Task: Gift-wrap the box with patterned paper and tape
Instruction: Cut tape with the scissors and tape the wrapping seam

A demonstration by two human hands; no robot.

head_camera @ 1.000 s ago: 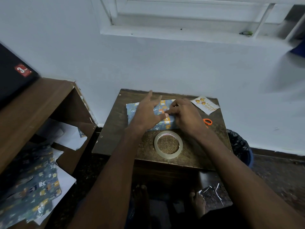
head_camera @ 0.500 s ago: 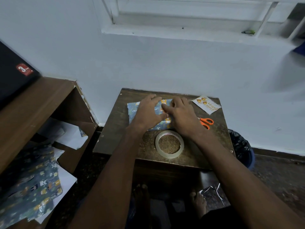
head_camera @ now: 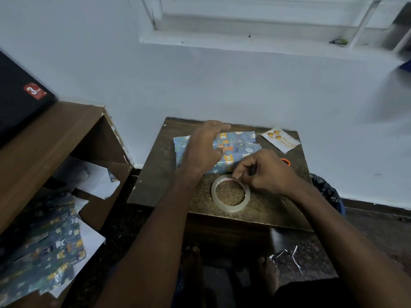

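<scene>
A flat box wrapped in blue animal-patterned paper [head_camera: 236,145] lies at the back of a small dark wooden table [head_camera: 155,174]. My left hand [head_camera: 203,147] rests on the box's left part with fingers spread and slightly bent. A clear tape roll [head_camera: 230,193] lies flat on the table in front of the box. My right hand [head_camera: 264,171] is at the roll's far rim, fingertips pinching at the tape there.
Orange-handled scissors [head_camera: 285,161] peek out behind my right hand. A gift tag card [head_camera: 281,140] lies at the table's back right. Spare patterned paper [head_camera: 42,252] and white sheets sit on the left shelf. A black-lined bin [head_camera: 327,190] stands to the right.
My right hand left the top of the box and came down to the tape roll's far rim. My left hand stayed on the box, shifting slightly left.
</scene>
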